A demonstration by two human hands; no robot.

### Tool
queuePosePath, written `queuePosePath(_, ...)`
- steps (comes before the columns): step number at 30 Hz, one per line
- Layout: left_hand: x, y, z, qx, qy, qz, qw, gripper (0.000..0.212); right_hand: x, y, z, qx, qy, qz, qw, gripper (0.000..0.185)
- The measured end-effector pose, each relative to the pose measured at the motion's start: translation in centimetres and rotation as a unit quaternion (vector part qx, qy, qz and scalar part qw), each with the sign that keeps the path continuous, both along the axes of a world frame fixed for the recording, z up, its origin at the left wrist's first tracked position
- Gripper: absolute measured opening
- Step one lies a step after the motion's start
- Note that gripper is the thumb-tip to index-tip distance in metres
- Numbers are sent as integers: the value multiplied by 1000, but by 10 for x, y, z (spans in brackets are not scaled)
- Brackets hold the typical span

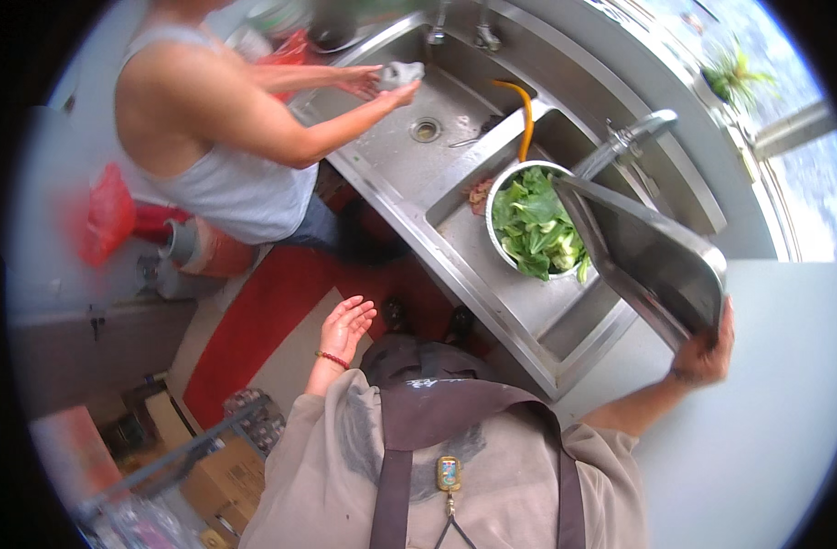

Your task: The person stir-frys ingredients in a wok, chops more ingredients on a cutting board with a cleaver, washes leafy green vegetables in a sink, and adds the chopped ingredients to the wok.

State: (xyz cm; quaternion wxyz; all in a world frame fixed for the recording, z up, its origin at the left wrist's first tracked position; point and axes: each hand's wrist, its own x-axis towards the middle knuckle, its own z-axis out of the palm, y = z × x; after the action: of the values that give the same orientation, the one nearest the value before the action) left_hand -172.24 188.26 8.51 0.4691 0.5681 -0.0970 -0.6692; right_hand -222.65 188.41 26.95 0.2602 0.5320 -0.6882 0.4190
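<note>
My right hand (705, 353) grips the near corner of a rectangular stainless steel pan (648, 254), which is tilted on its side over the right sink basin. Beside the pan, a round colander-like bowl (492, 226) full of leafy greens (538, 223) sits in that basin (480, 264). Water seems to run from the faucet (655, 122) behind the bowl. My left hand (348, 326), with a beaded bracelet at the wrist, is held in the air left of the sink edge, fingers apart and nothing in it.
A co-worker (219, 137) stands at the left basin (391, 147), both hands around a greyish cloth-like thing (399, 74). A yellow hose (527, 117) hangs over the divider. Behind on the left are a gas cylinder (219, 250), a red plastic bag (108, 216) and a shelf with a cardboard box (226, 480).
</note>
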Motion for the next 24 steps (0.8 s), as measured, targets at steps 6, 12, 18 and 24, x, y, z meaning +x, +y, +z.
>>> queuePosePath(6, 10, 7, 1, -19, 16, 15, 1000, 23, 2, 3, 31, 30, 14, 12, 999, 43)
queuePosePath(12, 47, 39, 4, -42, 20, -8, 999, 24, 44, -3, 32, 100, 71, -94, 988, 55)
queuePosePath(18, 144, 123, -36, -29, 16, 76, 997, 25, 93, 34, 46, 30, 49, 129, 990, 39)
queuePosePath(24, 220, 187, -31, 4, 9, 172, 985, 20, 250, 39, 101, 127, 96, 281, 946, 33)
